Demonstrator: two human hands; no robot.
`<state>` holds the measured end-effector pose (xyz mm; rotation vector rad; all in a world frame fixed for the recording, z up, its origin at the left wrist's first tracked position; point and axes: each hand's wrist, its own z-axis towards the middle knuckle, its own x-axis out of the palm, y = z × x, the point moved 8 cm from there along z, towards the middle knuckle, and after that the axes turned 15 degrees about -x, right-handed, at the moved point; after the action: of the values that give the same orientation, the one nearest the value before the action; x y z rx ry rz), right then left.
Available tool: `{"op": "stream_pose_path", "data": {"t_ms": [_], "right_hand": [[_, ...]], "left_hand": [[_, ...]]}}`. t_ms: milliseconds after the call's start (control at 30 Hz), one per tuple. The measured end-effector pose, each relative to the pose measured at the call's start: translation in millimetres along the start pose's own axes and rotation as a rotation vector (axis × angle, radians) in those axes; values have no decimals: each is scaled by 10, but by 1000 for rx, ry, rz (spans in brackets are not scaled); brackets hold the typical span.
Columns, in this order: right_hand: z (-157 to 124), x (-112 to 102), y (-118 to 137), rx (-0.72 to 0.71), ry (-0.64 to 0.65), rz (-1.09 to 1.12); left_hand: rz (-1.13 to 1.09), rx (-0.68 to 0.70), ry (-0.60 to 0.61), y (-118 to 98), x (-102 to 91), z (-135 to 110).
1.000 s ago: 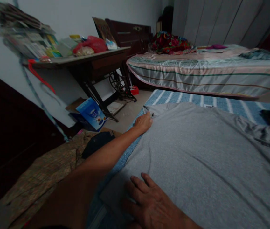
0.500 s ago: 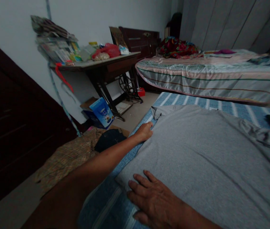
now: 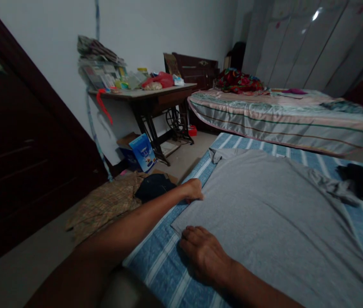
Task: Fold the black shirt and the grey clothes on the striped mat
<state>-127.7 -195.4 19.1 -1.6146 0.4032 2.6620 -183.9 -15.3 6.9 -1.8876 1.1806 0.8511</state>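
The left hand (image 3: 194,190) mostly hides its own fingers, and the bottom edge crops the grey shirt (image 3: 258,209).

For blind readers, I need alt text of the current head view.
A gray shirt lies spread on a blue, white-striped cover, a person's left hand at its side edge, right hand at its hem. Behind stands a bed.

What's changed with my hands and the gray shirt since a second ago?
Your left hand moved from the sleeve down the gray shirt toward its hem corner. Your right hand drew its spread fingers together near that corner. The shirt stays spread on the striped sheet.
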Motion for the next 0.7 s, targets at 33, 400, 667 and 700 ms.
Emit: {"op": "stream_pose_path", "data": {"t_ms": [33,400,667,700], "right_hand": [[8,3,7,16,3,-6],[156,39,-112,359,44,-313],[338,35,35,226,105,-358],[321,16,48,223,110,-361]], "left_hand": [[-7,-4,0,35,10,-38],[-75,17,3,239,-4,-321],[-58,49,-9,435,0,-434],[-60,60,-32,435,-16,-447]]}}
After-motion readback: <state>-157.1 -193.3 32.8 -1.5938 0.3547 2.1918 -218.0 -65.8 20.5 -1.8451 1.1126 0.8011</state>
